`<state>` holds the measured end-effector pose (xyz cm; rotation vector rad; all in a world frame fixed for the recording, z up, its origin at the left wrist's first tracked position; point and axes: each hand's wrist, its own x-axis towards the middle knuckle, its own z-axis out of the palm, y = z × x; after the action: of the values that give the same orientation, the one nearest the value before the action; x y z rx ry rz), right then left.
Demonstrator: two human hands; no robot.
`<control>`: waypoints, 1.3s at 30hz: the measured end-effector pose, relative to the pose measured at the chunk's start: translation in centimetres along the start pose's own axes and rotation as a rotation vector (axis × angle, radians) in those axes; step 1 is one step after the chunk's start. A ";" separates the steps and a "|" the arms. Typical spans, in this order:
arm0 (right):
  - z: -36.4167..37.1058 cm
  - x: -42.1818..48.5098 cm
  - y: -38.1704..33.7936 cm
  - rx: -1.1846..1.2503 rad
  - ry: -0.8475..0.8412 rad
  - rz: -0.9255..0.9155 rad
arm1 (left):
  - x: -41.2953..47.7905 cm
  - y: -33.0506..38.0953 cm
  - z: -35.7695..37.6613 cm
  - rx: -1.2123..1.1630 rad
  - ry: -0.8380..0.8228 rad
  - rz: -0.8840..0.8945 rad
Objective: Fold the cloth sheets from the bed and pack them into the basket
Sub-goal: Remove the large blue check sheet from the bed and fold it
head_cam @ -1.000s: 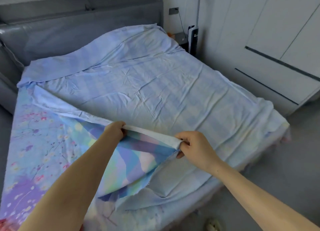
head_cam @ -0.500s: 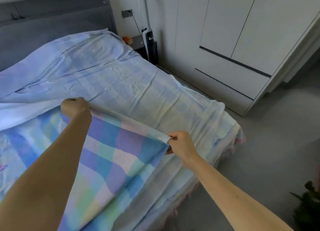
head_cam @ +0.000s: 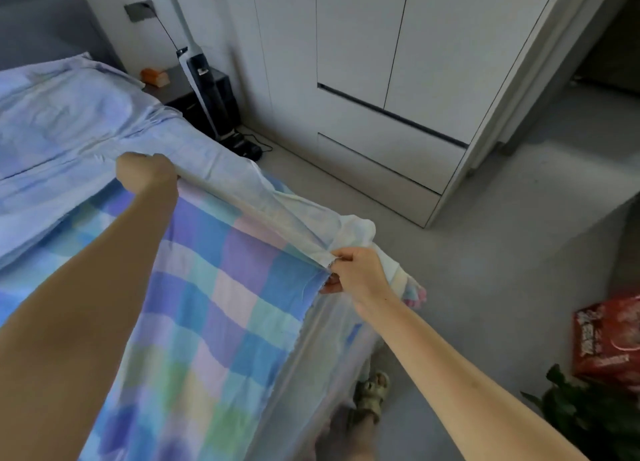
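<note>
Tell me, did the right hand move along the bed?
Yes. The right hand, pinching the sheet, has gone from over the mattress to the bed's foot corner nearest the wardrobe.

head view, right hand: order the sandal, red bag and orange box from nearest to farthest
From the right hand:
1. Sandal, on the floor just below it.
2. Red bag, on the floor at the right edge.
3. Orange box, on the nightstand far up left.
</note>
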<state>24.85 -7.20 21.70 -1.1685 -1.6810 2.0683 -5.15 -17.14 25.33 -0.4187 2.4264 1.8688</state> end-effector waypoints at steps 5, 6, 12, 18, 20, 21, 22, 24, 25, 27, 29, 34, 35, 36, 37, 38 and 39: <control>-7.5 10.2 -5.4 0.028 0.088 0.071 | 0.7 3.8 16.5 -0.024 -0.064 0.012; -8.9 11.9 -6.3 0.029 0.117 0.077 | 0.7 4.4 19.0 0.020 -0.098 0.049; -18.5 23.5 -7.2 0.078 0.350 0.212 | 1.5 2.4 35.2 0.209 -0.259 0.093; -21.8 33.2 1.1 -0.037 0.355 0.344 | -0.3 -12.7 38.5 0.387 -0.487 -0.029; -21.6 35.4 4.3 -0.090 0.311 0.366 | -4.4 -16.8 37.3 0.581 -0.610 0.080; -21.6 36.5 5.8 -0.106 0.295 0.374 | -6.7 -18.3 36.9 0.671 -0.738 0.116; -21.5 37.5 7.2 -0.119 0.276 0.383 | -8.9 -19.7 36.7 0.724 -0.878 0.140; -21.8 39.7 10.3 -0.156 0.215 0.422 | -12.2 -23.4 38.0 0.774 -1.101 0.143; -21.4 39.3 10.6 -0.161 0.198 0.437 | -13.3 -23.9 37.8 0.810 -1.164 0.181; -21.8 40.2 12.4 -0.186 0.121 0.464 | -14.8 -26.3 39.9 0.898 -1.134 0.233; -22.8 41.0 13.9 -0.201 0.048 0.459 | -16.1 -27.6 42.1 0.923 -1.027 0.264; -25.5 43.3 15.2 -0.436 -0.271 0.289 | -16.7 -28.7 45.4 0.722 -0.877 0.083; -25.8 43.7 15.2 -0.426 -0.346 0.295 | -16.4 -28.9 45.6 0.712 -0.836 0.064; -26.3 44.3 15.6 -0.384 -0.385 0.330 | -16.1 -29.1 45.8 0.705 -0.785 0.052; -26.9 45.0 16.1 -0.320 -0.374 0.381 | -15.8 -29.4 46.1 0.698 -0.723 0.041; -27.3 45.8 16.7 -0.262 -0.295 0.444 | -15.4 -29.5 46.1 0.686 -0.668 0.024; -27.7 46.9 17.8 -0.226 -0.173 0.518 | -15.0 -29.5 46.3 0.683 -0.615 0.004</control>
<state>18.65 36.23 -15.19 -1.6906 -1.8830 2.3727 10.72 22.92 -11.80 0.1795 2.3779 0.8585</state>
